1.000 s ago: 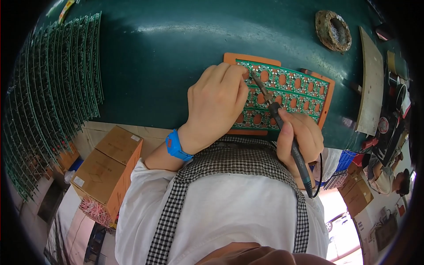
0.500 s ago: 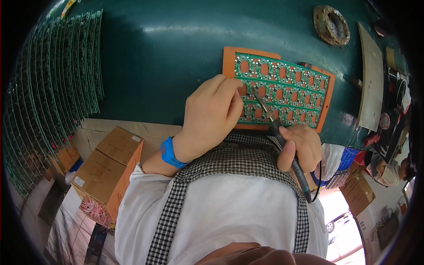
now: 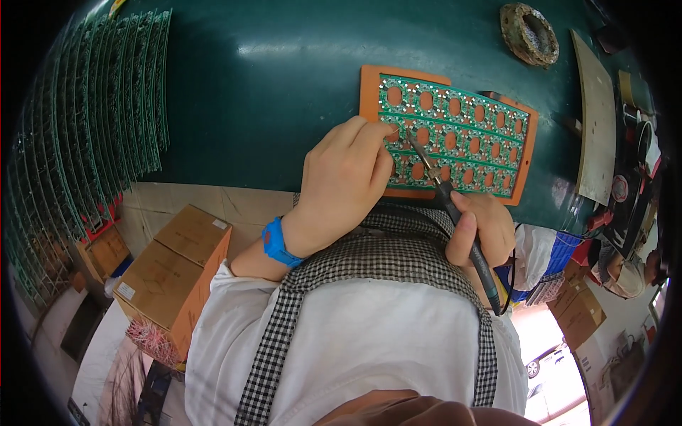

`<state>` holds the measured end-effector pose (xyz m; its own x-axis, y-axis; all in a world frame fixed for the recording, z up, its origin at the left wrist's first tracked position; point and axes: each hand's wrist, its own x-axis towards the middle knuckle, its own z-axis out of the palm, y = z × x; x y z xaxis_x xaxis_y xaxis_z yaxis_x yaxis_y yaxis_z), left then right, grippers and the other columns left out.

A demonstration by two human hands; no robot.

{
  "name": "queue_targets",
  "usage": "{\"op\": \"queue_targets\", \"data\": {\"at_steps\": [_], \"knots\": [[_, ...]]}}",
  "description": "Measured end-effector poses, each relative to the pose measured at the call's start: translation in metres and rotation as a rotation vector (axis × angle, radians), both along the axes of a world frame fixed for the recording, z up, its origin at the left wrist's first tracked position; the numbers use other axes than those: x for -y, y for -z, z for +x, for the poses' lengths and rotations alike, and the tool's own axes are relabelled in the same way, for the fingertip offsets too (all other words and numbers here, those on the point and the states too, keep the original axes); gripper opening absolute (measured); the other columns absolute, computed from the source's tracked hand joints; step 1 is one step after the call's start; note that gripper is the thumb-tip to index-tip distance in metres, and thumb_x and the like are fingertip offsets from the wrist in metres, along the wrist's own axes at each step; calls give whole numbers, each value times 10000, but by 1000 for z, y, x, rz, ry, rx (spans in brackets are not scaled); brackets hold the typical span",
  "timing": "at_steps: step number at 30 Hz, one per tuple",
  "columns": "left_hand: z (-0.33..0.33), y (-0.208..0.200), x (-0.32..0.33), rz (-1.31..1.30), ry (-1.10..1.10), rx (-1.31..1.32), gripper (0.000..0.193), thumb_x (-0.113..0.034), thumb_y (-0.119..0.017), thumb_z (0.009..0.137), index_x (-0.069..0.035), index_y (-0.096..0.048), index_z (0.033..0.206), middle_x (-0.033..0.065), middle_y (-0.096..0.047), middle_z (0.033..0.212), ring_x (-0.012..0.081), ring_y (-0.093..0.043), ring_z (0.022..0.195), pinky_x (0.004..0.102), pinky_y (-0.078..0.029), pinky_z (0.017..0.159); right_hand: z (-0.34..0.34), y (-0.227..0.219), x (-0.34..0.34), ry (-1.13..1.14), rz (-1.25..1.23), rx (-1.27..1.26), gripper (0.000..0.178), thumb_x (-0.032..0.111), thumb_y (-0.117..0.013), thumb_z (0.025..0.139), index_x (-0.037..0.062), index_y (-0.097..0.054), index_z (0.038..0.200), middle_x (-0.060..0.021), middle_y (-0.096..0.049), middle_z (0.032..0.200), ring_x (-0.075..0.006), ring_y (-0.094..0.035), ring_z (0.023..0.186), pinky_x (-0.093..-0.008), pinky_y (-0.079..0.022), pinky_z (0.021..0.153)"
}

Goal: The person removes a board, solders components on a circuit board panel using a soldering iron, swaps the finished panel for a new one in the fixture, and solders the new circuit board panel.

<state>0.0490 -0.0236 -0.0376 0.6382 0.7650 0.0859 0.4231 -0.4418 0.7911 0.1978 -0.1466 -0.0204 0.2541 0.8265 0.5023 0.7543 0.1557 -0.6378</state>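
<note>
A green circuit board panel (image 3: pixel 462 128) with rows of oval cut-outs lies in an orange tray (image 3: pixel 370 92) on the green tabletop. In my right hand (image 3: pixel 486 226) is a soldering iron (image 3: pixel 485 273), gripped by its dark handle. Its metal tip points up and left, at the board's middle row near the left end. My left hand (image 3: pixel 346 163), with a blue band on the wrist, reaches over the board's left edge. Its thumb and forefinger are pinched beside the iron's tip; whatever is between them is too small to make out.
Many green circuit board panels (image 3: pixel 106 92) stand in a row at the left. A round, crusty ring-shaped holder (image 3: pixel 529 34) sits at the back right, near a pale flat board (image 3: pixel 593 117). Cardboard boxes (image 3: pixel 167 273) stand below the table's left front edge.
The tray and board appear slightly higher in the view. My left hand stays pinched at the board's left side, and the iron's tip has stayed near the same spot.
</note>
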Motion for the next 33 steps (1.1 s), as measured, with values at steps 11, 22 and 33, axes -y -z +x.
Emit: {"op": "queue_targets", "data": {"at_steps": [11,22,33], "knots": [[2,3,-5,143,30,-54,130,-53,-596,752,-63,-598,882,65,-530,809,232,-572,751,366,-489,584,0,5,2,2,34,-18,120,12,-580,750,-50,-652,822,-121,-620,664,-215,-582,523,-279,-459,481],[0,4,-3,55,-17,26,139,-17,-603,771,-52,-586,905,67,-532,799,244,-580,714,356,-482,577,3,-3,-16,86,-93,-84,164,73,-627,799,-42,-671,907,-144,-654,731,-223,-629,622,-282,-495,570],[-1,5,-4,43,-39,55,105,-15,-604,784,-51,-571,877,73,-537,788,250,-581,681,354,-483,565,4,-1,-17,74,-91,-39,144,42,-633,778,-48,-662,887,-140,-643,717,-226,-620,599,-287,-493,551]]}}
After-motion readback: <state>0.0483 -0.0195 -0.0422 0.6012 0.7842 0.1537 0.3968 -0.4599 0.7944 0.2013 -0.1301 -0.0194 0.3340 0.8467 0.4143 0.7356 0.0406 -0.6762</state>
